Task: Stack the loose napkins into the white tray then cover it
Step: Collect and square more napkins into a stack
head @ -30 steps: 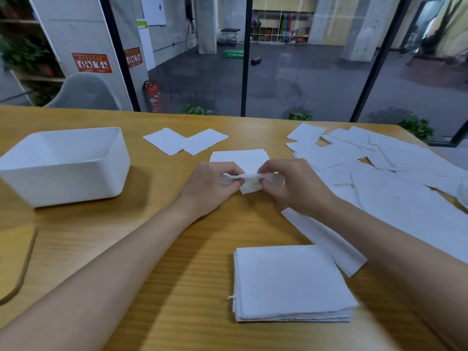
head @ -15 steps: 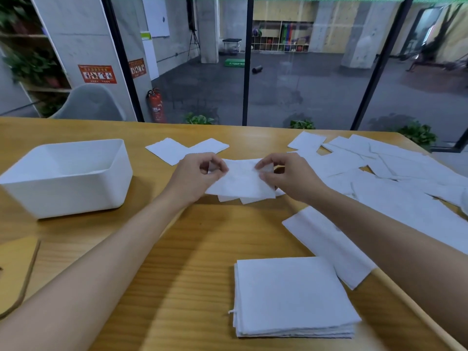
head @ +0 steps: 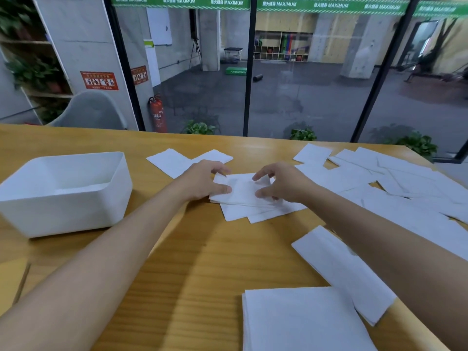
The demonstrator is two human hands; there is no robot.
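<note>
A folded white napkin (head: 241,190) lies on top of a small uneven pile of napkins (head: 255,211) at the table's middle. My left hand (head: 205,179) pinches its left edge, thumb on top. My right hand (head: 281,183) pinches its right edge with curled fingers. The white tray (head: 63,216) stands at the left, apart from both hands, and looks empty inside. A neat stack of napkins (head: 304,323) sits near the front edge. Many loose napkins (head: 405,188) are spread over the right side of the table.
Two loose napkins (head: 177,162) lie behind my left hand. One long napkin (head: 342,269) lies under my right forearm. A flat wooden board (head: 12,282) shows at the front left edge. Behind the table's far edge stand glass panels and a grey chair (head: 88,112).
My hands lowered the napkin from the air onto the small pile on the table. The camera tilted up, so the front stack now sits lower in view.
</note>
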